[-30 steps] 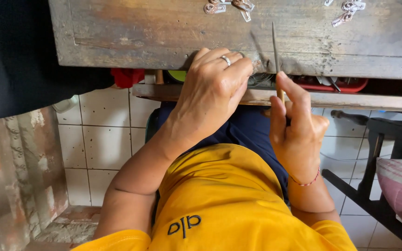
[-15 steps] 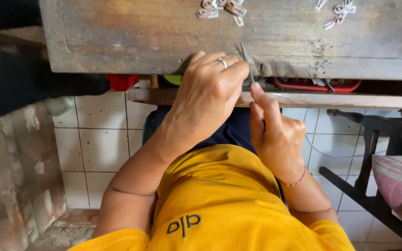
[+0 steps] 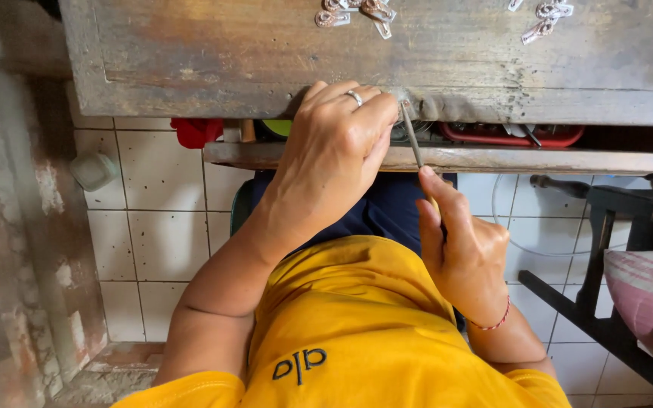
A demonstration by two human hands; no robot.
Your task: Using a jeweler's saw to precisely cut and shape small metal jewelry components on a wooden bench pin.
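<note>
Leftmost stands a stained, rust-coloured wall beside glossy white square floor tiles, and above them runs the worn, scratched grey-brown wooden bench with a small red object tucked under its edge. Small silvery metal clips lie on the bench top.

The left hand, with a plain ring on one finger, is clenched at the bench's front edge. Its fingertips pinch something small there, but what it is cannot be made out. Touching that spot is the tip of a thin grey metal file-like rod that slants down to the right hand, which grips its lower end, index finger laid straight along the shaft. A working stroke at the bench edge seems to be in hand. It calls for a steady pinch from the left and a straight, controlled push from the right, since the rod is slim and the piece tiny.

Further right, a shallow red plastic tray sits on the shelf below, then a dark metal frame and a soft pink striped cushion.
</note>
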